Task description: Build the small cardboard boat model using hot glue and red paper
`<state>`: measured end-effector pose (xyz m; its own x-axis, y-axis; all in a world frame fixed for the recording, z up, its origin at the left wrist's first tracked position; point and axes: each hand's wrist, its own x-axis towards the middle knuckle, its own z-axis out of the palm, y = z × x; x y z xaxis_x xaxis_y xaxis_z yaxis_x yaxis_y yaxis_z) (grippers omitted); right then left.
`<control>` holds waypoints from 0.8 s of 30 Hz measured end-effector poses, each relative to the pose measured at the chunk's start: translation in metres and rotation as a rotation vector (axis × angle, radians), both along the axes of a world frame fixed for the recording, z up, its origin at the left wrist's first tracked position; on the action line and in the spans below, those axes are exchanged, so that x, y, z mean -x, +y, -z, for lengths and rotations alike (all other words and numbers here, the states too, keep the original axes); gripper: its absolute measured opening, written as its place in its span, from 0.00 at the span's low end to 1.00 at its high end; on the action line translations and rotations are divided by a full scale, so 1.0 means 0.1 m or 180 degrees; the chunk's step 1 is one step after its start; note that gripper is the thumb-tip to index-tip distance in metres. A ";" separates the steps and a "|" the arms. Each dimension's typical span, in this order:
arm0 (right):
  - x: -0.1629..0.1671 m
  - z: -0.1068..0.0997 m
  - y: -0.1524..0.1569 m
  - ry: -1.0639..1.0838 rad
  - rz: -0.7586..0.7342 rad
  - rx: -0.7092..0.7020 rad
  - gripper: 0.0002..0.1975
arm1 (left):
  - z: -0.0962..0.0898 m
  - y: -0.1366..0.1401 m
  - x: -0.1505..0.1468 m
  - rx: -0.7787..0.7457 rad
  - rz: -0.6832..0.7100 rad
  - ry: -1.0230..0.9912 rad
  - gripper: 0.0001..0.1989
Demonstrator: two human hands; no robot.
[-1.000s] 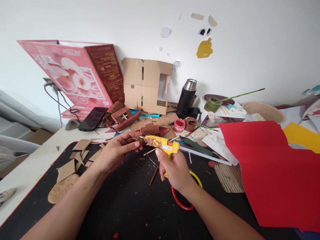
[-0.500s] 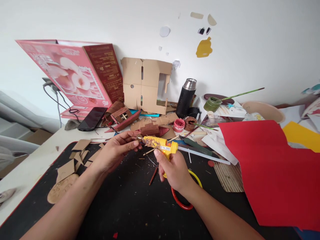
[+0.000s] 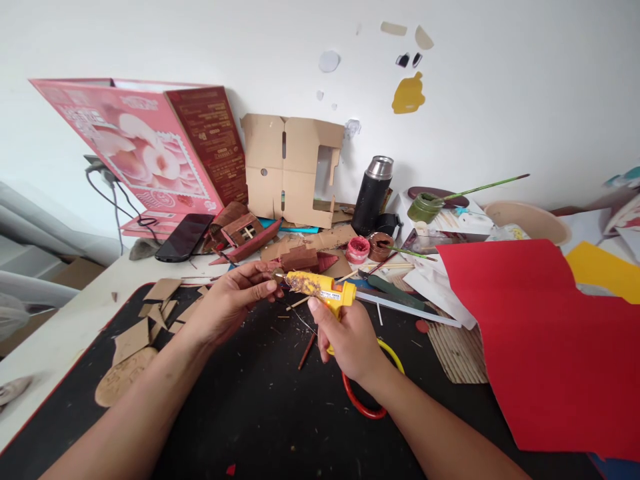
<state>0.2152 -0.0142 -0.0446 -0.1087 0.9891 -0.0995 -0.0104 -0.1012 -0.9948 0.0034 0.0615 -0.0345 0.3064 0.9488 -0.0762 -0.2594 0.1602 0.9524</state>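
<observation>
My right hand (image 3: 350, 337) is wrapped round the handle of a yellow hot glue gun (image 3: 313, 285), whose barrel is crusted with brown residue. A long whitish glue stick (image 3: 410, 310) sticks out of its back end. The nozzle points left, at the fingertips of my left hand (image 3: 245, 290). Those fingers are pinched round a small brownish piece (image 3: 277, 274), too small and too covered to name. Just behind the gun lies a reddish-brown model boat (image 3: 300, 260); another model boat with a little cabin (image 3: 247, 233) stands farther back on the left.
Cardboard scraps (image 3: 133, 341) lie on the black mat (image 3: 260, 413) at left. A red sheet (image 3: 560, 347) covers the right side. Paint jars (image 3: 358, 250), a black thermos (image 3: 373, 193) and a phone (image 3: 185, 238) stand or lie behind. A red-and-yellow ring (image 3: 365, 408) rests under my right wrist.
Almost nothing differs. Both hands keep their places and grips, and the glue gun's nozzle stays at the small piece in my left fingers.
</observation>
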 end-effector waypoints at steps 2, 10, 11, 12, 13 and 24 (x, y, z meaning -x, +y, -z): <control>0.00 0.01 0.00 0.0007 -0.0027 -0.0007 0.32 | 0.00 0.01 0.00 0.0016 -0.0012 -0.0009 0.22; 0.00 -0.01 0.01 0.0027 -0.0005 -0.0006 0.33 | -0.01 -0.01 -0.01 0.0003 -0.0023 0.0005 0.21; 0.00 -0.02 0.01 0.0020 0.0011 0.0004 0.33 | -0.01 -0.01 -0.01 -0.0012 -0.0020 0.0010 0.21; 0.00 -0.02 0.01 0.0010 0.0026 0.0014 0.33 | -0.01 -0.01 0.00 -0.0026 -0.0023 0.0016 0.21; 0.00 -0.03 0.01 -0.0002 0.0035 0.0024 0.33 | -0.01 -0.01 0.00 -0.0034 -0.0027 0.0021 0.21; -0.01 -0.01 0.02 0.0019 0.0047 0.0044 0.32 | -0.01 0.00 0.00 0.0007 -0.0013 -0.0004 0.22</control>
<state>0.2159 -0.0125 -0.0437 -0.0946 0.9891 -0.1125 -0.0180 -0.1147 -0.9932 0.0037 0.0614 -0.0338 0.3027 0.9499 -0.0780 -0.2611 0.1613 0.9517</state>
